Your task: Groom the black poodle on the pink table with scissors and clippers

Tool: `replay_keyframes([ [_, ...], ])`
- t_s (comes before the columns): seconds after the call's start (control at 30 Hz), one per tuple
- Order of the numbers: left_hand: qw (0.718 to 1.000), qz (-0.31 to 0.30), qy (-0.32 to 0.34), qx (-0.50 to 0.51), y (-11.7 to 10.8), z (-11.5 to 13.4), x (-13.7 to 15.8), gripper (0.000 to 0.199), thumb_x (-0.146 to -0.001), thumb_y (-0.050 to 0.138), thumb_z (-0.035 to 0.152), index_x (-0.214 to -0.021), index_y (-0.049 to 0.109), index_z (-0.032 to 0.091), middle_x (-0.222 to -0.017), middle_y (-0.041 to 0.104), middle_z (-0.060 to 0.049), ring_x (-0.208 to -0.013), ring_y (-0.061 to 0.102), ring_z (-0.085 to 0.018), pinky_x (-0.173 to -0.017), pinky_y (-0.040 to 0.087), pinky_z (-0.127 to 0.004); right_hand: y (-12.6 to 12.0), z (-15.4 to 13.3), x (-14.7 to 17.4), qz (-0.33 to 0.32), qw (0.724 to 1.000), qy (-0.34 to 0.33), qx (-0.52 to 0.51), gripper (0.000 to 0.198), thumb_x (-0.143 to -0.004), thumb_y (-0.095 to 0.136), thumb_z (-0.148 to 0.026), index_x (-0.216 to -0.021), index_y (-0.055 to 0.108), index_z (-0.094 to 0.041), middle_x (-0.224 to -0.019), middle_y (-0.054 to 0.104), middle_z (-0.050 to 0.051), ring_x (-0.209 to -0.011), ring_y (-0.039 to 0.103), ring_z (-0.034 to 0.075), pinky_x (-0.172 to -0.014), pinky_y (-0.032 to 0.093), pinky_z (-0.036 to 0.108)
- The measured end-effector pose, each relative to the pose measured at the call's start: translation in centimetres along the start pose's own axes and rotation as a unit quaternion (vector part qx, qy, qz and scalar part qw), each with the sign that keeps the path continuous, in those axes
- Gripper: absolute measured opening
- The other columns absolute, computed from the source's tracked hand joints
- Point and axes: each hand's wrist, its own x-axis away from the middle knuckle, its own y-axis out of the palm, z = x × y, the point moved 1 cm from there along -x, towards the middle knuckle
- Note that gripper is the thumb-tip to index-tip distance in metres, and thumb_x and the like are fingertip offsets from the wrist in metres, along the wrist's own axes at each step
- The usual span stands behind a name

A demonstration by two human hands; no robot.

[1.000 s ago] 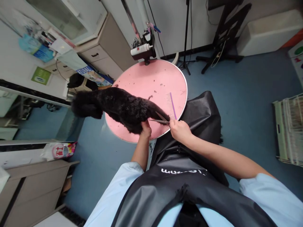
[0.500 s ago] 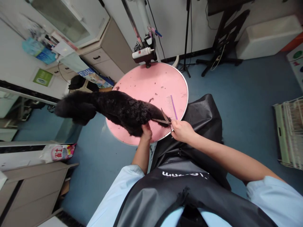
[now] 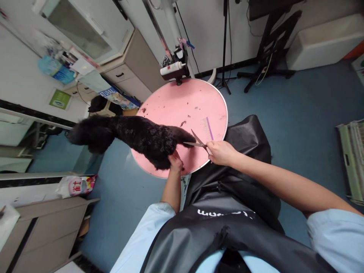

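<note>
A black curly-coated dog (image 3: 145, 134) stands on a round pink grooming table (image 3: 204, 100), its head past the left edge. My left hand (image 3: 175, 161) grips the dog at its rear, with the fingertips partly lost in the dark fur. In my right hand (image 3: 223, 152) is a pair of scissors (image 3: 196, 144), fingers closed round the handles. The blades stand apart and point left, close to the dog's hind leg (image 3: 184, 136). Just beyond my right hand, a purple-backed comb (image 3: 209, 129) lies on the table.
Cut hair tufts (image 3: 183, 123) dot the tabletop. A white bottle (image 3: 172, 68) rests on the holder at the table's far side, below a metal post. Drawers (image 3: 121, 74) stand behind at left, and a black stand (image 3: 226, 81) is on the floor. A black apron (image 3: 247, 140) covers my lap.
The scissors have drawn back slightly from the hind leg, blades still apart. The leg's end now sits farther from my right hand. The whole view has shifted a little.
</note>
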Motion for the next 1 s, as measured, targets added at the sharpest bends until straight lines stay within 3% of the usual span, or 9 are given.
replay_keyframes([
  [0.13, 0.999, 0.001, 0.044, 0.000, 0.6, 0.8, -0.4, 0.085, -0.072, 0.026, 0.082, -0.119, 0.056, 0.018, -0.129, 0.056, -0.011, -0.132, 0.041, -0.020, -0.112, 0.030, -0.028, 0.1, 0.0, -1.1, -0.010, 1.000, -0.007, 0.013, 0.025, -0.084, 0.039, -0.007, -0.106, 0.053, -0.010, -0.100, 0.065, 0.017, -0.087, 0.066, 0.026, -0.068, 0.048, 0.033],
  [0.2, 0.999, -0.008, 0.050, -0.006, 0.7, 1.1, -0.6, 0.084, -0.075, 0.023, 0.080, -0.121, 0.055, 0.019, -0.128, 0.057, -0.011, -0.130, 0.043, -0.019, -0.110, 0.032, -0.027, 0.1, -0.2, -1.8, 0.005, 1.000, -0.014, 0.019, 0.023, -0.085, 0.044, -0.013, -0.105, 0.053, -0.009, -0.101, 0.064, 0.018, -0.089, 0.065, 0.027, -0.072, 0.048, 0.033],
  [0.27, 0.999, -0.015, 0.044, -0.018, 0.6, 1.3, -0.7, 0.086, -0.075, 0.018, 0.081, -0.122, 0.055, 0.019, -0.127, 0.057, -0.010, -0.129, 0.045, -0.018, -0.109, 0.033, -0.027, 0.1, -0.4, -2.6, 0.024, 0.999, -0.014, 0.026, 0.023, -0.084, 0.049, -0.018, -0.105, 0.054, -0.008, -0.102, 0.063, 0.018, -0.091, 0.064, 0.028, -0.076, 0.048, 0.034],
  [0.4, 0.998, -0.018, 0.035, -0.048, 0.2, 1.5, -1.1, 0.094, -0.072, 0.012, 0.084, -0.124, 0.055, 0.018, -0.128, 0.057, -0.010, -0.130, 0.043, -0.018, -0.110, 0.031, -0.025, 0.4, -0.8, -3.9, 0.012, 1.000, -0.008, 0.025, 0.027, -0.085, 0.040, -0.006, -0.108, 0.052, -0.009, -0.102, 0.063, 0.018, -0.090, 0.064, 0.024, -0.073, 0.048, 0.031],
  [0.53, 0.999, -0.010, 0.016, -0.042, 0.0, 1.6, -1.4, 0.093, -0.071, 0.015, 0.085, -0.122, 0.057, 0.020, -0.127, 0.058, -0.009, -0.131, 0.042, -0.018, -0.110, 0.032, -0.025, 0.6, -1.1, -4.5, 0.023, 0.999, -0.024, 0.024, 0.025, -0.086, 0.045, -0.015, -0.109, 0.052, -0.008, -0.103, 0.062, 0.019, -0.093, 0.064, 0.027, -0.076, 0.048, 0.033],
  [0.7, 0.999, 0.012, 0.040, -0.017, -0.1, 1.9, -1.4, 0.085, -0.073, 0.024, 0.082, -0.121, 0.058, 0.020, -0.125, 0.060, -0.007, -0.131, 0.043, -0.018, -0.110, 0.034, -0.026, 0.5, -1.1, -4.7, 0.020, 0.999, -0.014, 0.025, 0.027, -0.085, 0.038, -0.006, -0.109, 0.051, -0.010, -0.102, 0.062, 0.017, -0.087, 0.066, 0.025, -0.071, 0.048, 0.032],
  [0.8, 0.999, 0.005, 0.031, -0.028, -0.3, 2.0, -1.4, 0.085, -0.075, 0.021, 0.080, -0.122, 0.057, 0.019, -0.128, 0.058, -0.008, -0.133, 0.041, -0.017, -0.111, 0.033, -0.026, 0.5, -1.1, -4.8, 0.020, 0.999, -0.027, 0.020, 0.024, -0.086, 0.042, -0.013, -0.108, 0.051, -0.010, -0.104, 0.062, 0.017, -0.090, 0.065, 0.028, -0.073, 0.048, 0.035],
  [1.0, 0.999, 0.002, 0.020, -0.034, -0.1, 2.0, -1.7, 0.091, -0.074, 0.017, 0.082, -0.124, 0.057, 0.018, -0.132, 0.055, -0.008, -0.134, 0.040, -0.018, -0.110, 0.035, -0.026, 0.6, -1.1, -5.3, 0.010, 1.000, -0.014, -0.004, 0.026, -0.085, 0.042, -0.009, -0.110, 0.050, -0.012, -0.105, 0.062, 0.016, -0.091, 0.064, 0.025, -0.071, 0.047, 0.031],
])
